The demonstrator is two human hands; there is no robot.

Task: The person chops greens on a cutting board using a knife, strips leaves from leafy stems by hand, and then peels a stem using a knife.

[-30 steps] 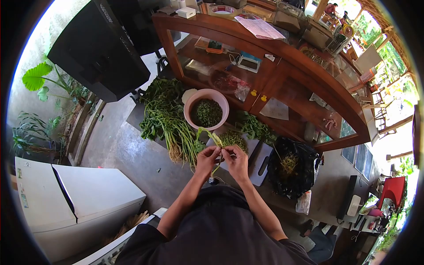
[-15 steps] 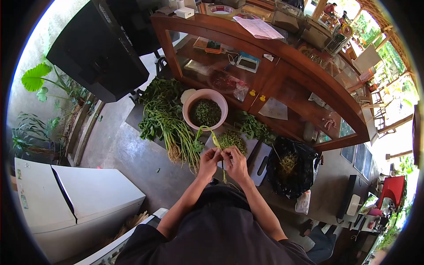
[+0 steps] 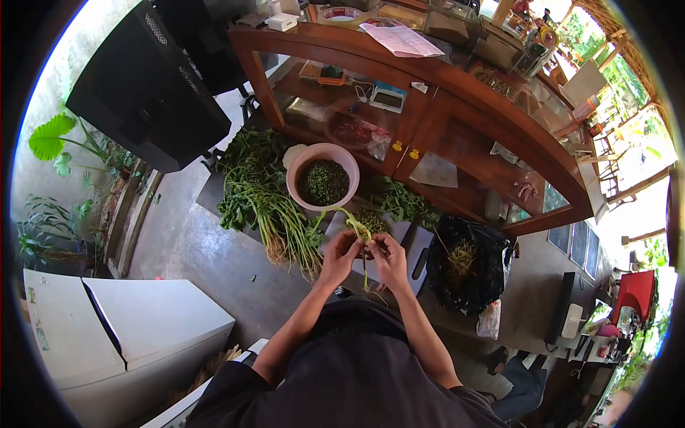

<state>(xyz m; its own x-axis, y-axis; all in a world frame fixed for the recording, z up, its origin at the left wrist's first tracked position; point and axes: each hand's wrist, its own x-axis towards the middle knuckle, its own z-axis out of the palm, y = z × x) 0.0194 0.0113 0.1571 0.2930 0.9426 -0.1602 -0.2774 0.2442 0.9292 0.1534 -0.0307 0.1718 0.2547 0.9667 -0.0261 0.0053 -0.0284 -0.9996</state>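
Left hand [image 3: 340, 257] and right hand [image 3: 389, 261], close together, pinch pale green stem [image 3: 359, 228] just short of pink bowl [image 3: 322, 150] of greens [image 3: 325, 184]; rooted leafy bunch [image 3: 258, 192] lies left, cutting board [image 3: 414, 250] and black plastic bag [image 3: 464, 287] holding pale scraps [image 3: 462, 257] right.

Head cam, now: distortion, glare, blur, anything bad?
Head view: strong fisheye, black corners, cabinet bowed; head view: daylight blown out at picture right, glare on the grey surface beside the leafy bunch; head view: black shirt loses detail; head view: left hand and right hand show no obvious motion blur.
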